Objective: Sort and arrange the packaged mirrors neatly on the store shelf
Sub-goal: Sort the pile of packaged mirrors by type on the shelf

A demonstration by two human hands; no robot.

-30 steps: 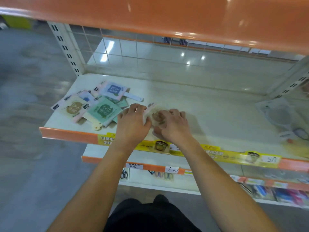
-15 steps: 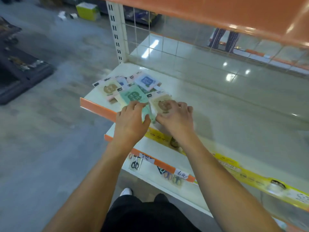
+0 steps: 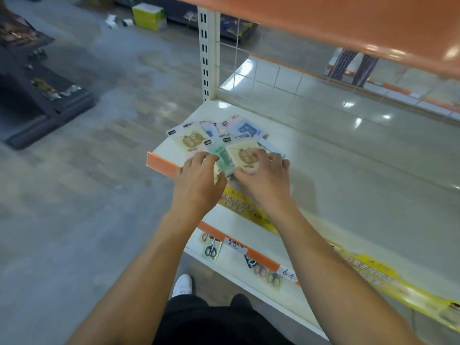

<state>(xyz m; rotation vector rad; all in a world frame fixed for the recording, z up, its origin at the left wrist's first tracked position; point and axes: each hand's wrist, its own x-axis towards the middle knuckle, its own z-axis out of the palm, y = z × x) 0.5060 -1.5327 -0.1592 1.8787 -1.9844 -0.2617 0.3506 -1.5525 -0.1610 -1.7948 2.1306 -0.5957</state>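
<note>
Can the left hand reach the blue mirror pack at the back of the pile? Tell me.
Probably yes. The left hand rests at the pile's near edge, and the blue pack lies just beyond, uncovered on top, with nothing standing between them.

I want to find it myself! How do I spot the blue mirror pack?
Look at the white shelf under the orange one, at its left end, where packs lie in a pile. The blue mirror pack lies farthest back, beyond both hands. Its neighbours are cream or green.
</note>
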